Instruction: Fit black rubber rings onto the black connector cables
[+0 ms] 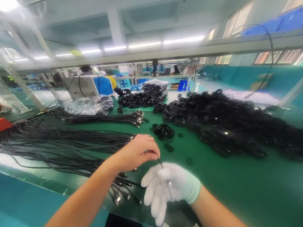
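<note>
My bare left hand (139,152) pinches a thin black cable (160,163) between thumb and fingertips. Just below and to its right, my right hand (167,184), in a white glove, has its thumb pressed on the same cable, and a small shiny connector (170,183) shows against the glove. Long straight black cables (74,140) lie in bundles at the left, several of their plug ends (125,195) near my hands. Beyond my hands sits a small heap of black rings (163,130), with a few loose ones beside it.
A large heap of coiled black cables (216,114) covers the right back of the green table (220,187). Behind are stacked bagged coils (155,88), clear plastic bags (91,104) and a white and blue machine (87,86). At the far left is a red object (0,124).
</note>
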Demonstrator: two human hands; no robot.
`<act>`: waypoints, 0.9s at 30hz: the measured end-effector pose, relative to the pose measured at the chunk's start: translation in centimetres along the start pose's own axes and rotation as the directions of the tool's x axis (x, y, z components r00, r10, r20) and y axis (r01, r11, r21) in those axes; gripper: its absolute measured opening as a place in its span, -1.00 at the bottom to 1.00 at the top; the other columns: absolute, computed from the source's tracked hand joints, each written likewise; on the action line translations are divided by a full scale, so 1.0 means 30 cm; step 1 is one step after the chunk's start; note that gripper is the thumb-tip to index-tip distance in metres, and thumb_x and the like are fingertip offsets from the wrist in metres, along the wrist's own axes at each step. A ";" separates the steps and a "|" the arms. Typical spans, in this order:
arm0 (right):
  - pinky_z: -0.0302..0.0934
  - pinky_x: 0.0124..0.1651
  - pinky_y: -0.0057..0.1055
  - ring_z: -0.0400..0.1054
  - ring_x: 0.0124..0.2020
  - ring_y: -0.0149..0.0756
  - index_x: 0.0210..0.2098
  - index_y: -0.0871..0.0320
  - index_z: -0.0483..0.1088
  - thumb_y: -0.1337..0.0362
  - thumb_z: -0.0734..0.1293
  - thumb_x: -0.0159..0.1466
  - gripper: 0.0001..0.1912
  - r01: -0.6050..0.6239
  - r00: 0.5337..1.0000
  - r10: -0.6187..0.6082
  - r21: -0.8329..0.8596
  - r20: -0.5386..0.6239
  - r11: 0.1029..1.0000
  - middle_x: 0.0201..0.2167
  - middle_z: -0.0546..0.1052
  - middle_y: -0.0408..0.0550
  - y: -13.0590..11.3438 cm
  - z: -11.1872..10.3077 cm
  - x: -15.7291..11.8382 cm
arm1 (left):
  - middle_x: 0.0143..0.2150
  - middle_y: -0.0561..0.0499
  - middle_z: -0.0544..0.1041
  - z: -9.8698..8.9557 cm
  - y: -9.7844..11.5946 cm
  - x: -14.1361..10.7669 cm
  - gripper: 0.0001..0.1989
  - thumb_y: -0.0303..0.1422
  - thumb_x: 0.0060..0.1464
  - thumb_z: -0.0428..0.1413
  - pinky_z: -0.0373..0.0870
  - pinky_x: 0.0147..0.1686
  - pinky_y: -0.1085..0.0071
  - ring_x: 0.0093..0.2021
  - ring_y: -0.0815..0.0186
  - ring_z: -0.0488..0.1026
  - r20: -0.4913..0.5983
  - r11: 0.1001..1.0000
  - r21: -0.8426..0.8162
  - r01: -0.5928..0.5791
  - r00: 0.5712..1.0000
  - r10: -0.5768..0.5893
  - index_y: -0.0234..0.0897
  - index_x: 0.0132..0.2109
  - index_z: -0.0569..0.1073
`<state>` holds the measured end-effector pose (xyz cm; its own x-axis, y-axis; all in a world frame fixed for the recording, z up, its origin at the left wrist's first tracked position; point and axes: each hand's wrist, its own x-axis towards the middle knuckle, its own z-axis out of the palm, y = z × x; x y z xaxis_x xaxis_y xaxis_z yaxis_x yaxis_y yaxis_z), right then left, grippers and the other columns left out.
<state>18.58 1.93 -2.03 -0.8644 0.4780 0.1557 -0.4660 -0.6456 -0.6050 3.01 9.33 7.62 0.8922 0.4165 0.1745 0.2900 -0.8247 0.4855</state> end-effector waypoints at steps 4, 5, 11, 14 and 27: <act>0.39 -0.40 -0.13 0.51 -0.30 0.01 -0.05 0.45 0.32 0.24 0.23 0.21 -0.59 0.015 0.997 -0.018 0.038 0.073 0.999 -0.28 0.55 0.27 -0.018 -0.032 -0.011 | -0.32 0.07 0.52 0.052 -0.029 0.063 -0.84 -0.38 0.16 0.05 0.17 -0.07 0.39 -0.21 0.31 0.39 -0.026 0.999 -0.032 -0.044 0.999 0.043 -0.20 -0.32 0.52; 0.39 -0.42 -0.13 0.51 -0.31 0.01 -0.07 0.45 0.33 0.22 0.23 0.23 -0.59 0.037 0.995 -0.042 0.053 0.090 0.998 -0.28 0.56 0.26 -0.023 -0.038 -0.018 | -0.30 0.07 0.53 0.076 -0.043 0.073 -0.83 -0.37 0.18 0.04 0.19 -0.09 0.40 -0.21 0.32 0.40 -0.050 0.998 -0.031 -0.050 0.998 0.048 -0.21 -0.31 0.52; 0.38 -0.39 -0.16 0.51 -0.31 -0.11 -0.13 0.23 0.33 0.14 0.24 0.28 -0.71 0.447 0.894 -0.445 0.028 -0.059 0.894 -0.26 0.56 0.06 -0.094 -0.017 -0.101 | -0.22 -0.02 0.54 0.170 -0.189 0.007 -0.74 -0.37 0.23 -0.10 0.27 -0.14 0.34 -0.17 0.23 0.43 -0.222 0.904 0.319 0.286 0.949 -0.222 -0.19 -0.12 0.48; 0.33 -0.36 -0.34 0.42 -0.43 -0.37 -0.28 0.16 0.29 0.18 0.28 0.26 -0.83 0.568 0.816 -0.552 0.065 -0.172 0.820 -0.44 0.46 -0.20 -0.148 0.018 -0.122 | -0.28 -0.03 0.53 0.196 -0.201 -0.082 -0.71 -0.35 0.25 -0.15 0.31 -0.21 0.36 -0.23 0.23 0.46 -0.246 0.836 0.373 0.402 0.912 -0.329 -0.23 -0.23 0.47; 0.14 0.13 -0.14 0.42 -0.08 -0.32 0.01 0.09 0.33 0.15 0.11 0.37 -0.68 0.620 0.659 -0.597 -0.119 -0.458 0.775 -0.11 0.53 -0.13 -0.211 0.016 -0.159 | -0.51 0.10 0.48 0.444 0.043 -0.268 -0.69 -0.42 0.25 -0.17 0.23 -0.43 0.37 -0.50 0.30 0.42 -0.326 0.709 0.655 0.262 0.944 -0.047 -0.16 -0.30 0.45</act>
<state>25.56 3.46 1.42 -0.2048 0.9730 0.1067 -0.8750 -0.1331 -0.4654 0.83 -0.19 -4.56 0.7158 0.5571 0.4211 0.6658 -0.7263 -0.1709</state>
